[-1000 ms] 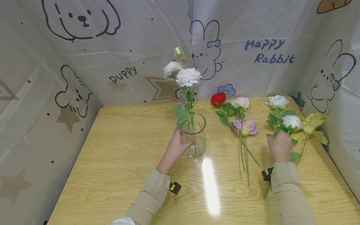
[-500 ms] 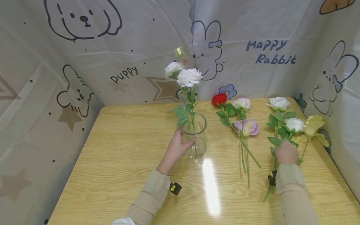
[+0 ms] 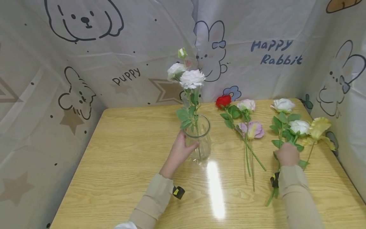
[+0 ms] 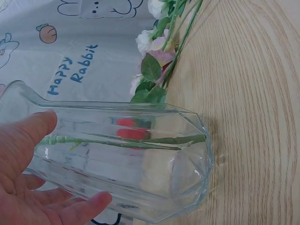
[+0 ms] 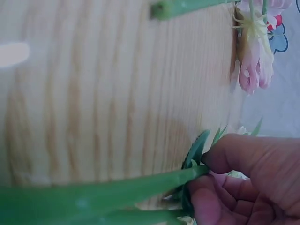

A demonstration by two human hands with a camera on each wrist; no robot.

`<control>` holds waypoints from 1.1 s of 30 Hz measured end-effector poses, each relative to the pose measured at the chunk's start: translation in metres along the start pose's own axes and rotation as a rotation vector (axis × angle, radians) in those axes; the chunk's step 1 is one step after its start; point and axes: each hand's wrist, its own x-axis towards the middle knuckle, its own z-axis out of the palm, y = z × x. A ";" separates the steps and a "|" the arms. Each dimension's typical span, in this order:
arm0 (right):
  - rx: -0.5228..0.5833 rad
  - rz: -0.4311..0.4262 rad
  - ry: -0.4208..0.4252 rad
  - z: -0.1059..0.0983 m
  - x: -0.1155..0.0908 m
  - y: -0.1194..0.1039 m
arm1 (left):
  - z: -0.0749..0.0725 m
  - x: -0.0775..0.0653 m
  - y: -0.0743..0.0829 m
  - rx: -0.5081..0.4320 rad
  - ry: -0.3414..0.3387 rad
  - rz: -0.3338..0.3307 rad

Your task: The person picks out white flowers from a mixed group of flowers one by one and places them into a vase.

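Observation:
My left hand (image 3: 180, 150) holds a clear glass vase (image 3: 205, 143) around its side, thumb in front. In the left wrist view, the thumb and fingers lie on either side of the glass. A white flower (image 3: 192, 79) with a second white bloom and a bud stands upright in the vase, its green stem (image 4: 173, 139) reaching down inside. At the right, my right hand (image 3: 288, 154) is among the white roses (image 3: 299, 127). Its thumb and forefinger pinch a green stem (image 5: 140, 185) in the right wrist view, with a second stem just beside it.
Between the hands lie a red rose (image 3: 223, 101), a pale pink rose (image 3: 246, 105) and a purple-pink flower (image 3: 252, 129), stems crossing toward me. A yellow flower (image 3: 316, 128) lies by the table's right edge. Printed cloth (image 3: 154, 31) surrounds the wooden table (image 3: 128, 152).
My right hand has moved down from the leaves and blooms to lower on the white rose stems, shifting slightly right, then back left. The left hand and vase have stayed put.

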 end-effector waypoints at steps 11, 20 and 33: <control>0.020 -0.057 0.015 -0.010 -0.003 -0.006 | -0.002 -0.001 0.005 0.001 0.001 -0.008; 0.048 -0.160 0.245 -0.029 -0.001 -0.024 | -0.002 0.000 0.005 0.009 0.001 -0.022; 0.115 -0.198 0.522 -0.048 0.001 -0.047 | -0.001 -0.002 0.002 0.002 0.002 0.000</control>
